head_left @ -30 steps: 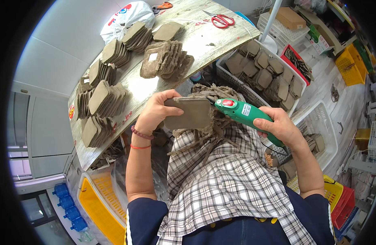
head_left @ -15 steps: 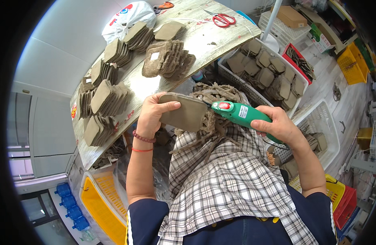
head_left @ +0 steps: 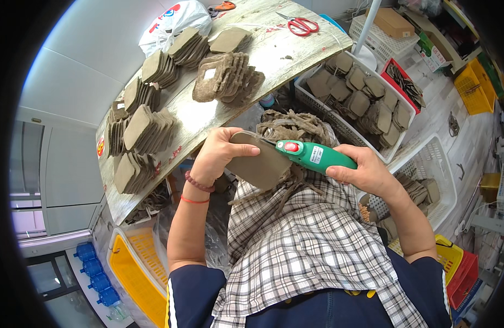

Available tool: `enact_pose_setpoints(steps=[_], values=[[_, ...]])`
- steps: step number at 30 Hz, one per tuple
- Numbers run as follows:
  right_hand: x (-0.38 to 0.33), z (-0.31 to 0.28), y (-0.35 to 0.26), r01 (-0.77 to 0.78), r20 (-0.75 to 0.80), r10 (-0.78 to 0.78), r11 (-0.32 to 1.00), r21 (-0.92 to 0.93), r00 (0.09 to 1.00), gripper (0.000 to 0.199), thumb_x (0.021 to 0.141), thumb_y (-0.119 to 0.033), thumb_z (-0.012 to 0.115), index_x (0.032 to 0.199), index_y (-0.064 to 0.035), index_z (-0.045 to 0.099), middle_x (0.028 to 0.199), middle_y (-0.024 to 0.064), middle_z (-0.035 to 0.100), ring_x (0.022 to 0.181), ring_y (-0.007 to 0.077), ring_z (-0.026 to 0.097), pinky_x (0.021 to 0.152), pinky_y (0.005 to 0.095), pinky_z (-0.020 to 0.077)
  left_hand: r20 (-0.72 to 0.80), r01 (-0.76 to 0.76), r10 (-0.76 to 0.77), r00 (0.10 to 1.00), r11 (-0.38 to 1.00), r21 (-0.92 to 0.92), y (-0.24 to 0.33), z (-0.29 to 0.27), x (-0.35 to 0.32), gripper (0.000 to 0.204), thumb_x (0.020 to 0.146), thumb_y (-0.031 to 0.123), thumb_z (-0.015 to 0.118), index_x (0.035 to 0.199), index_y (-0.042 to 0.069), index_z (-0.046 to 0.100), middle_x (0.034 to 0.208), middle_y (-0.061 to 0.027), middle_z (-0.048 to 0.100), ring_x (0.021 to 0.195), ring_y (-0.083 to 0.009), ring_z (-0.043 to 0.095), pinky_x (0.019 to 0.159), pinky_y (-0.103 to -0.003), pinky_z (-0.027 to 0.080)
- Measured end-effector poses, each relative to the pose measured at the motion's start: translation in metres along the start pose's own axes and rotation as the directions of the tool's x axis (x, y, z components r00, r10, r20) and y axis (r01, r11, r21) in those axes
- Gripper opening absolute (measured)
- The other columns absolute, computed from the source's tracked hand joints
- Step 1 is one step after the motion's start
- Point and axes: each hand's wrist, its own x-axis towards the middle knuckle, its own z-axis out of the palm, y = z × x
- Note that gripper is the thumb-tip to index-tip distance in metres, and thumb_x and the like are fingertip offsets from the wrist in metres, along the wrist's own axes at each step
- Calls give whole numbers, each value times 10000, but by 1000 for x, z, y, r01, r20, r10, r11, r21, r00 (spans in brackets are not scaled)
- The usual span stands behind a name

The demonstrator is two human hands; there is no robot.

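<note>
While the left hand (head_left: 216, 157) is pinching the tilted brown pad (head_left: 261, 168) by its left side over the checked apron (head_left: 312, 246), I am seeing the right hand (head_left: 368, 170) gripping the green power tool (head_left: 324, 157), which is pointing leftward at the pad's upper-right edge

The cutter (head_left: 306, 156) looks smooth, glossy plastic, the pad (head_left: 260, 168) matt and smooth, the scraps (head_left: 293, 126) rough and fuzzy, the apron (head_left: 306, 251) soft, matt cloth, the table (head_left: 285, 49) wood-grained with a sheen, the bag (head_left: 181, 26) thin, shiny plastic.
</note>
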Motion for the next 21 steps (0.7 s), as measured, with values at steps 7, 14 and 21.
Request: enact_pose_setpoints(steps=[7, 14, 21], values=[[6, 6, -4, 39, -12, -39, 999, -33, 999, 371, 828, -304, 733, 1013, 5, 645, 782, 19, 611, 694, 66, 556, 618, 226, 453, 72, 92, -105, 992, 983, 160, 7, 6, 5, 223, 697, 19, 788, 889, -13, 680, 811, -54, 696, 690, -101, 635, 662, -237, 509], [16, 10, -5, -1, 28, -1, 998, 65, 1000, 350, 841, -297, 722, 1007, 1, 644, 739, 13, 601, 651, 64, 557, 572, 229, 458, 200, 73, -115, 973, 976, 205, 15, 9, 10, 376, 687, 30, 792, 1028, -28, 646, 920, -59, 687, 792, -103, 633, 742, -239, 500], [34, 16, 3, 111, -213, -78, 983, 148, 974, 334, 885, -318, 659, 942, 10, 628, 707, 11, 587, 611, 64, 541, 548, 230, 451, 3, 28, -29, 1000, 925, -378, -28, 1, 12, 421, 807, 51, 704, 1189, -47, 558, 1071, -103, 655, 920, -182, 649, 865, -321, 516]])
